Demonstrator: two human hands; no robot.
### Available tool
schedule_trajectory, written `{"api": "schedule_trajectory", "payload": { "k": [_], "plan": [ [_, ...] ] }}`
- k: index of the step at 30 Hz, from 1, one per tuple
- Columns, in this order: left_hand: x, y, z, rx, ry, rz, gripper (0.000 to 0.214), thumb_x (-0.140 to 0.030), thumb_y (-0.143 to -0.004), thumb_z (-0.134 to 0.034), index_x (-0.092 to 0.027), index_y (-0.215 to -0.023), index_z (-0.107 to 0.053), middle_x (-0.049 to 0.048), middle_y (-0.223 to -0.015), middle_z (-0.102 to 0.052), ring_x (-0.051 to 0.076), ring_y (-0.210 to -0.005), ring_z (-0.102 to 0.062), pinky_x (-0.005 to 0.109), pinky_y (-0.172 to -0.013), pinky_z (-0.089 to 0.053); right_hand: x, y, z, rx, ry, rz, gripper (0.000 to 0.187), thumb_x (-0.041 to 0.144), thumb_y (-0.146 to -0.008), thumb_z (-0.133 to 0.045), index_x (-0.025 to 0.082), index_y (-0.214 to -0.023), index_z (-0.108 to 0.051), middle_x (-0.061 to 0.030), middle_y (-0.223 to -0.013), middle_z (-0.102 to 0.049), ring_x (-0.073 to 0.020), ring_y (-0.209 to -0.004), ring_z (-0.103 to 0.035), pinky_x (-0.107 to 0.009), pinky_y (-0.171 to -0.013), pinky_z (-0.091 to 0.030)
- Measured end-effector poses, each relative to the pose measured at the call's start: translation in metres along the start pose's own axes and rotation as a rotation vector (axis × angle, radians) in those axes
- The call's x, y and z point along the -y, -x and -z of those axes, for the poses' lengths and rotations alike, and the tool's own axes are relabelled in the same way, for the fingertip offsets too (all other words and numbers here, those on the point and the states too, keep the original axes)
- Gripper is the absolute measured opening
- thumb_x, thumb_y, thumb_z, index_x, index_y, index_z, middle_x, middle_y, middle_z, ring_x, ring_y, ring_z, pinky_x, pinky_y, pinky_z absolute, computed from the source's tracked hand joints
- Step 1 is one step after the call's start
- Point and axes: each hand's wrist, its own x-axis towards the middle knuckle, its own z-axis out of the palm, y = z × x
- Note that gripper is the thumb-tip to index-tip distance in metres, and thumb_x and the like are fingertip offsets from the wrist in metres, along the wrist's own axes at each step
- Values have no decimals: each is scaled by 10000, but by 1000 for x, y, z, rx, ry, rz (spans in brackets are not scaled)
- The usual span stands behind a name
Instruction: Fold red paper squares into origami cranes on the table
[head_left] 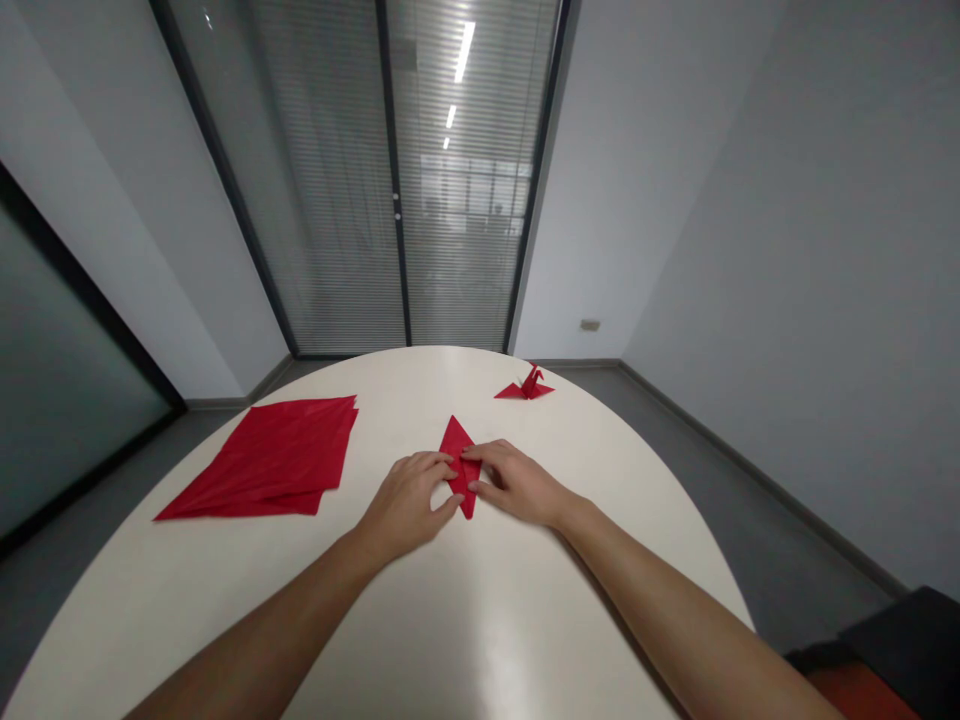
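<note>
Hands (409, 502) on red paper diamond (455, 437), sheets (281, 455) leftward, paper crane (530, 387) beyond.

Just below the middle of the frame, my left hand (409, 502) and right hand (523, 485) both touch a folded red paper diamond (454, 437) on the pale desk (450, 620). Red sheets (289, 452) lie at the left; a red paper crane (529, 387) sits right of centre.

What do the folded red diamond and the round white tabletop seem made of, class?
Folded red diamond: most likely matte paper; its straight edges and fold line suggest it.
Round white tabletop: smooth, faintly glossy, perhaps laminate; soft reflections show, core unclear.
</note>
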Motion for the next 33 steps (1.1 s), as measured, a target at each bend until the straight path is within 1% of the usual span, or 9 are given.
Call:
{"api": "schedule_trajectory", "payload": {
  "k": [3,6,11,14,17,19,25,27,33],
  "plan": [
    [0,0,2,26,32,-31,165,-248,-862,-676,-223,-1025,-679,76,-1199,-688,271,-1142,-624,472,-1003,-474,0,-1,1,-7,7,-10,354,239,-913,-643,201,-1265,-647,-100,-1156,-712,-248,-1028,-624,-386,-909,-494],
    [-1,0,4,41,57,-65,203,-232,-846,-694,-210,-1046,-664,78,-1207,-682,264,-1152,-617,464,-1015,-470,-2,-1,0,-22,16,-25,307,207,-933,-613,201,-1236,-663,-95,-1135,-717,-230,-991,-619,-384,-912,-483],
    [-1,2,4,39,56,-75,217,-232,-853,-690,-208,-1065,-655,82,-1211,-680,267,-1162,-610,472,-1021,-475,-4,-3,-2,-40,29,-32,277,169,-959,-562,199,-1209,-680,-91,-1135,-719,-226,-1020,-610,-382,-942,-465],
    [0,2,2,30,57,-67,277,-234,-867,-672,-213,-1143,-648,91,-1274,-660,271,-1206,-594,480,-1050,-469,-1,-3,-1,-41,36,-35,290,210,-960,-574,192,-1233,-671,-91,-1099,-725,-222,-972,-609,-374,-911,-469],
    [2,2,-1,16,54,-68,417,-256,-897,-642,-211,-1308,-582,104,-1369,-616,275,-1274,-560,492,-1091,-450,4,-2,2,-44,46,-37,352,260,-930,-625,177,-1271,-648,-87,-1038,-727,-220,-918,-603,-365,-872,-471],
    [2,2,-1,16,55,-66,477,-268,-912,-627,-207,-1376,-533,111,-1382,-611,276,-1277,-560,496,-1094,-452,6,-2,3,-40,50,-43,374,258,-905,-648,176,-1270,-642,-83,-1026,-721,-217,-910,-599,-357,-859,-468],
    [4,2,-2,19,52,-42,473,-324,-954,-586,-198,-1402,-504,135,-1345,-631,291,-1232,-591,515,-1064,-475,10,1,8,-26,41,-145,296,267,-877,-637,178,-1160,-631,-53,-901,-666,-185,-779,-578,-314,-747,-458],
    [4,2,-3,18,47,-33,474,-338,-969,-563,-186,-1412,-490,141,-1351,-625,291,-1241,-587,514,-1070,-472,11,2,9,-21,37,-159,283,252,-861,-633,182,-1135,-619,-48,-903,-660,-180,-776,-574,-308,-742,-451],
    [5,4,-4,-4,58,-29,479,-340,-985,-533,-198,-1435,-454,137,-1365,-610,281,-1252,-579,509,-1074,-473,12,1,11,-3,45,-156,347,162,-773,-626,172,-1120,-616,-44,-892,-652,-179,-766,-570,-296,-721,-443]
  ]
}}
